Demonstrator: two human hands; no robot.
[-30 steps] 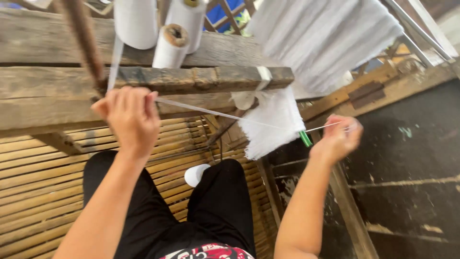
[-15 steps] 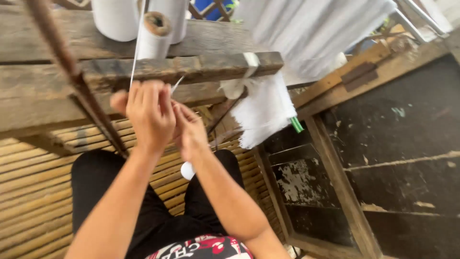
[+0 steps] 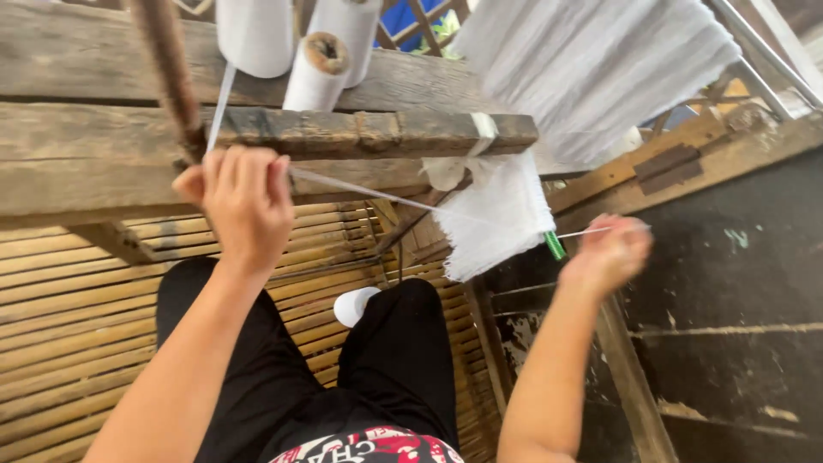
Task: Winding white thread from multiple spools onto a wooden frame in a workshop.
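Observation:
My left hand (image 3: pixel 244 206) is raised in front of a weathered wooden beam (image 3: pixel 369 133), fingers pinched on a white thread (image 3: pixel 377 195) that runs down from the white spools (image 3: pixel 317 73) above. The thread stretches taut to the right, across a hanging bundle of white yarn (image 3: pixel 497 219) with a green tip (image 3: pixel 555 246). My right hand (image 3: pixel 607 255) is blurred, out to the right, closed on the thread's other end. A wide sheet of white warp threads (image 3: pixel 591 69) slants across the upper right.
I sit on a slatted bamboo floor (image 3: pixel 77 326), my legs in black trousers (image 3: pixel 394 360). A small white cone (image 3: pixel 353 305) lies between my knees. A rusty brown rod (image 3: pixel 171 73) crosses the beam at left. Dark wooden boards (image 3: pixel 729 326) lie to the right.
Half a second ago both hands were together at the beam. My right hand has since swung out to the right, drawing the thread taut, as it was a second ago.

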